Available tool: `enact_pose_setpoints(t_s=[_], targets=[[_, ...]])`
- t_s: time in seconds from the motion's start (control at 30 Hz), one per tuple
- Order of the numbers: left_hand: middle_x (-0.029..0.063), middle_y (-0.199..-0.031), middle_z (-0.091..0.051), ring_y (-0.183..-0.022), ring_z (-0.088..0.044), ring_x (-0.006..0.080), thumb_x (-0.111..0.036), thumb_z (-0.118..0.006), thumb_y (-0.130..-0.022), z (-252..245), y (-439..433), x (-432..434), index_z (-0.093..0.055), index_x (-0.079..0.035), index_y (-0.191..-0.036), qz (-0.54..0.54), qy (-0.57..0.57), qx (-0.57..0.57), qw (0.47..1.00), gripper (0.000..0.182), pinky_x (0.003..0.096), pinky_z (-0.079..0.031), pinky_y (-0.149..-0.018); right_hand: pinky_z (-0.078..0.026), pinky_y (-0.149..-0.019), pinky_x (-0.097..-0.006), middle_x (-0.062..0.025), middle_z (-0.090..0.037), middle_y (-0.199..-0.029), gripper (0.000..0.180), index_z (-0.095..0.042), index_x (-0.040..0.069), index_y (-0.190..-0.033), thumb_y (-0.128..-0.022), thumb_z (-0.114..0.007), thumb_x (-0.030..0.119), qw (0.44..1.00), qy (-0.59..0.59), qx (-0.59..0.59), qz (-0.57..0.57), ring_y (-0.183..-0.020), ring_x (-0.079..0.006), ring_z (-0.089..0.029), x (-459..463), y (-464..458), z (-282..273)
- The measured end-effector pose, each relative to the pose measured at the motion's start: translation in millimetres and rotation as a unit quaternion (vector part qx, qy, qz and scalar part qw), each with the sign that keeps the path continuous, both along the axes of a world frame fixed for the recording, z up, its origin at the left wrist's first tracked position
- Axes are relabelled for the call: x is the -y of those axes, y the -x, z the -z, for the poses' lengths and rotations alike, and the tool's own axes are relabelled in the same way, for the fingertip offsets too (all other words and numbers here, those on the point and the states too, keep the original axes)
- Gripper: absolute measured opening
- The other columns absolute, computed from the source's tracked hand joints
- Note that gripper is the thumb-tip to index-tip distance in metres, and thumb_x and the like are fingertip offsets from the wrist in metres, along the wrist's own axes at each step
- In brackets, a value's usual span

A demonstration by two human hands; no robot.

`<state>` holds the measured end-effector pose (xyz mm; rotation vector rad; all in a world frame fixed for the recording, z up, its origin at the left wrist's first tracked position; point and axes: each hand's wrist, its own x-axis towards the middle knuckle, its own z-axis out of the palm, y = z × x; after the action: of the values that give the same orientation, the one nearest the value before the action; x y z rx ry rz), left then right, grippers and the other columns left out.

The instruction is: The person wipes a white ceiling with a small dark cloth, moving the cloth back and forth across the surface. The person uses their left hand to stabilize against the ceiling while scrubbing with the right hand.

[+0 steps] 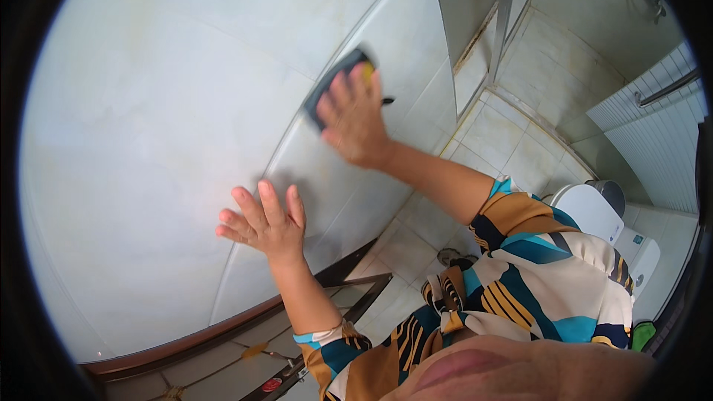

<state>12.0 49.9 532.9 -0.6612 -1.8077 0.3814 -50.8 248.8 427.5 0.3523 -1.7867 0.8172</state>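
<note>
My right hand [356, 117] presses a dark pad [334, 86], with a yellow part near its upper end, against the pale tiled wall [184, 94]. The pad lies along a raised strip in the wall; hand and pad are blurred. A small black piece [388, 101] shows beside the hand; whether it belongs to the pad I cannot tell. Lower and to the left, my left hand [267, 220] holds nothing and has its fingers spread in front of the wall. Whether it touches the tiles is unclear.
A brown-framed door [356, 301] with patterned panels stands at the lower edge. A toilet with a white lid [585, 209] is at the right. Beyond the floor tiles [493, 128] are a low sill, a metal grab bar [668, 89] and a shower fitting [652, 3].
</note>
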Motion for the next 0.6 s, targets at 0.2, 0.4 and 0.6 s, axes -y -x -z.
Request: enact_pose_setpoints(t_s=[0.2, 0.4, 0.6], targets=[[0.0095, -0.155, -0.039, -0.150, -0.021, 0.0333, -0.047, -0.033, -0.104, 3.9, 15.2, -2.4, -0.043, -0.018, -0.146, -0.056, 0.003, -0.033, 0.998, 0.052, 0.0505, -0.006, -0.122, -0.007, -0.113, -0.0680, -0.0123, -0.024, -0.162, 0.061, -0.037, 0.024, -0.152, -0.096, -0.054, 0.040, 0.998, -0.047, -0.039, 0.021, -0.148, -0.0427, -0.018, -36.7, 13.0, -8.8], [0.0049, -0.158, -0.035, -0.149, -0.023, 0.0295, -0.050, -0.029, -0.104, 12.7, 16.6, -8.5, -0.039, -0.025, -0.149, -0.079, 0.001, -0.046, 0.996, 0.052, 0.0517, -0.010, -0.122, -0.001, -0.116, -0.0601, -0.0191, -0.015, -0.163, 0.059, -0.028, 0.010, -0.155, -0.102, -0.043, 0.033, 0.987, 0.112, 0.026, 0.114, -0.151, -0.0412, -0.007, -149.9, 61.2, -28.2], [0.0034, -0.158, -0.034, -0.149, -0.024, 0.0294, -0.050, -0.031, -0.104, 14.9, 21.3, -20.0, -0.037, -0.026, -0.150, -0.077, 0.007, -0.046, 0.996, 0.052, 0.0520, -0.011, -0.122, 0.001, -0.115, -0.0630, -0.0248, -0.012, -0.162, 0.062, -0.027, 0.001, -0.153, -0.102, -0.042, 0.031, 0.980, 0.162, 0.056, 0.102, -0.150, -0.0443, -0.004, -115.5, 46.3, -36.3]])
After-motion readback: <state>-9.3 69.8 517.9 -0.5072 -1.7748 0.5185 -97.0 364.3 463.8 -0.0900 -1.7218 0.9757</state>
